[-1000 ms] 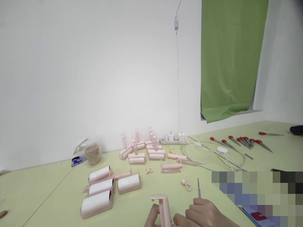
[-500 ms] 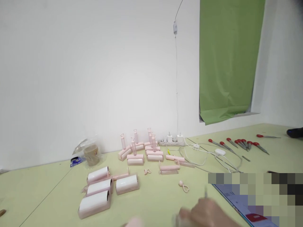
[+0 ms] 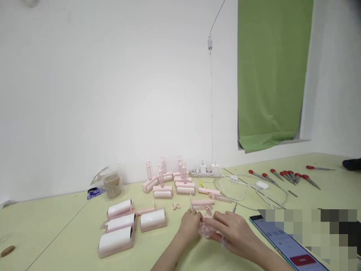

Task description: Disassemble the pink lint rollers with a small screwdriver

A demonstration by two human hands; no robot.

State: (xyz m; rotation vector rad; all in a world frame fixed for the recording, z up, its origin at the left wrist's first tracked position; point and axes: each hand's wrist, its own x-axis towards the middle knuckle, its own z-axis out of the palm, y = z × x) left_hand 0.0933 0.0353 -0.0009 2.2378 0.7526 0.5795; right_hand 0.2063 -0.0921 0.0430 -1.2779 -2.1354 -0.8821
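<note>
My left hand (image 3: 190, 226) is closed, its fingertips against a clear plastic part (image 3: 206, 231) in front of me. My right hand (image 3: 234, 229) grips this part from the other side, its fingers over the top. A thin metal tool tip (image 3: 235, 207) sticks up from behind my right hand; the rest of it is hidden. Between the hands a pink plastic piece (image 3: 208, 212) shows, partly covered by fingers. Just beyond lie a pink lint roller frame (image 3: 202, 202) and a small pink heart-loop cap (image 3: 176, 206).
White-sheeted lint rollers (image 3: 116, 241) lie at the left, with several assembled pink lint rollers (image 3: 163, 191) behind. A bagged cup (image 3: 113, 185), power strip (image 3: 205, 174) and white cables (image 3: 239, 195) stand along the wall. Red-handled tools (image 3: 287, 176) and a phone (image 3: 284, 241) are at the right.
My left hand has come up into view and meets my right hand at the clear part. The pink heart-loop piece on the table near my right hand no longer shows there.
</note>
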